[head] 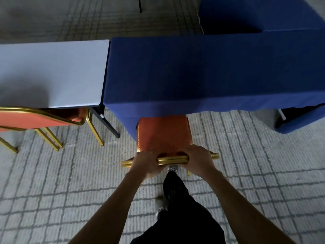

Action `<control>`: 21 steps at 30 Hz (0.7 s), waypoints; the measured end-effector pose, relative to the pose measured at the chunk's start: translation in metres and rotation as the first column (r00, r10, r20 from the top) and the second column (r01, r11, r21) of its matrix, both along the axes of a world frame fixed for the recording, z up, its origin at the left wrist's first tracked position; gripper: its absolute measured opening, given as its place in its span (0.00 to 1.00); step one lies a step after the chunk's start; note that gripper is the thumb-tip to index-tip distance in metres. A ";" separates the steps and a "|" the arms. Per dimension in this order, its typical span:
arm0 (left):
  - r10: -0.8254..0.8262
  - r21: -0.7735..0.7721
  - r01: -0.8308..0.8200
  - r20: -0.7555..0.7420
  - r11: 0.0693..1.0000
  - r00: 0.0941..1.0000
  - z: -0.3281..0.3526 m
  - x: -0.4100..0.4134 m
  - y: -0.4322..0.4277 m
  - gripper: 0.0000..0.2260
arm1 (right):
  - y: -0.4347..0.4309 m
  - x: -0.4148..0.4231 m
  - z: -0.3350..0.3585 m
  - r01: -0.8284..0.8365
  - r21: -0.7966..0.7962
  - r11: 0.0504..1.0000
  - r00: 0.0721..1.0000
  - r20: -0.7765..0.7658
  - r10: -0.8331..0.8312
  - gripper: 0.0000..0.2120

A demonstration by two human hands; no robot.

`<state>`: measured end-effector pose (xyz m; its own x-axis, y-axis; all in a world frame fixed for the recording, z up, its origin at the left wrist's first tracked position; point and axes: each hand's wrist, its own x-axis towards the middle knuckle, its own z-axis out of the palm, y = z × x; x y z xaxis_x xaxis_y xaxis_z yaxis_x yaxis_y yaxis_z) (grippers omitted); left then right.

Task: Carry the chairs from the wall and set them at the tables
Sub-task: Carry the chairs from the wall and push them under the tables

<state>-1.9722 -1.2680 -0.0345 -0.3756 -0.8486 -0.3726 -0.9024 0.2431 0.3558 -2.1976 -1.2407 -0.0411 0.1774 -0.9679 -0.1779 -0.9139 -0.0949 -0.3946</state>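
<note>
Lower centre of frame: orange-seated chair with a gold metal frame, back toward the camera. The far edge of its seat sits under the hanging cloth of the blue-covered desk. Left hand and right hand both grip the gold top rail of the chair back, one toward each end. The fingers are curled tightly round the bar, with a bare stretch of rail between the hands. Cannot tell whether the chair's feet touch the carpet. Left of frame: bare grey desk, butted against the blue one, with a second orange chair pushed partly beneath its near edge. Upper right: another blue-covered desk. Bottom centre: person's black trouser leg, just behind the held chair.
</note>
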 end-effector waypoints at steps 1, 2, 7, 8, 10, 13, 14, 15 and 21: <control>-0.010 0.022 0.010 -0.003 1.000 1.000 -0.003 0.001 0.018 0.20 | 0.019 0.002 -0.002 -0.022 0.036 0.999 1.000 -0.007 0.022 0.19; -0.004 0.030 0.004 -0.018 1.000 1.000 -0.008 0.002 0.028 0.20 | 0.028 0.004 -0.005 -0.037 0.046 0.998 0.999 -0.001 0.037 0.20; 0.033 0.090 -0.030 -0.039 0.996 0.999 -0.014 0.004 0.071 0.22 | 0.075 0.013 -0.016 0.013 0.007 1.000 0.998 0.059 -0.014 0.19; 0.050 0.094 -0.046 -0.040 0.994 0.998 -0.013 0.004 0.073 0.21 | 0.077 0.014 -0.017 0.030 -0.015 0.999 0.998 0.061 -0.029 0.18; 0.083 0.086 -0.078 -0.049 0.993 0.995 -0.010 0.004 0.076 0.17 | 0.081 0.017 -0.017 0.050 -0.043 0.998 0.997 0.057 -0.048 0.15; 0.179 0.099 -0.162 -0.203 0.982 0.963 -0.008 0.007 0.091 0.15 | 0.089 0.019 -0.022 0.089 -0.041 0.995 0.991 0.100 -0.084 0.16; 0.239 0.127 -0.210 -0.302 0.970 0.923 -0.009 0.011 0.098 0.15 | 0.095 0.018 -0.025 0.103 -0.043 0.994 0.985 0.140 -0.096 0.16; 0.311 0.172 -0.263 -0.409 0.949 0.858 -0.012 0.015 0.106 0.14 | 0.102 0.018 -0.027 0.129 -0.054 0.990 0.973 0.202 -0.115 0.16; 0.801 0.545 -0.614 -0.533 0.571 0.273 0.006 0.027 0.127 0.04 | 0.150 0.043 0.010 0.549 0.159 0.821 0.547 0.674 -0.497 0.10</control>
<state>-1.9448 -1.1411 -0.0283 0.1422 -0.8520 -0.5039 -0.1315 -0.5208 0.8435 -2.1550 -1.0906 -0.0309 -0.3216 -0.9327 -0.1631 -0.3024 0.2644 -0.9158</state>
